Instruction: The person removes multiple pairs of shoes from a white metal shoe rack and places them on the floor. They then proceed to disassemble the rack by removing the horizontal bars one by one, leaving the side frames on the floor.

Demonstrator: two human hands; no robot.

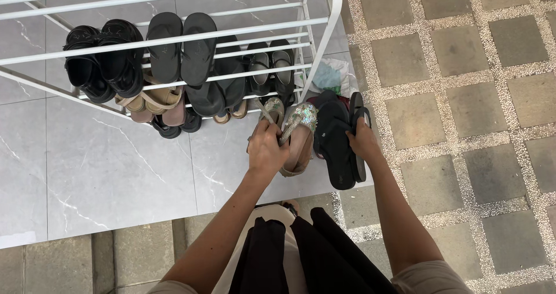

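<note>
Single head-worn camera, no second view. Looked steeply down past wearer's forearms, facing forward toward white shoe rack [174,39] at top. Close range: hands mid-frame, grey marble floor [87,172] left, pebbled paving [463,97] right.

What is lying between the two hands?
In the head view, between the left hand and the right hand lie a glittery silver flat shoe and a black flip-flop on the grey marble floor.

Soft, even daylight; sharp focus throughout, faint shadows, no glare or blur.
</note>
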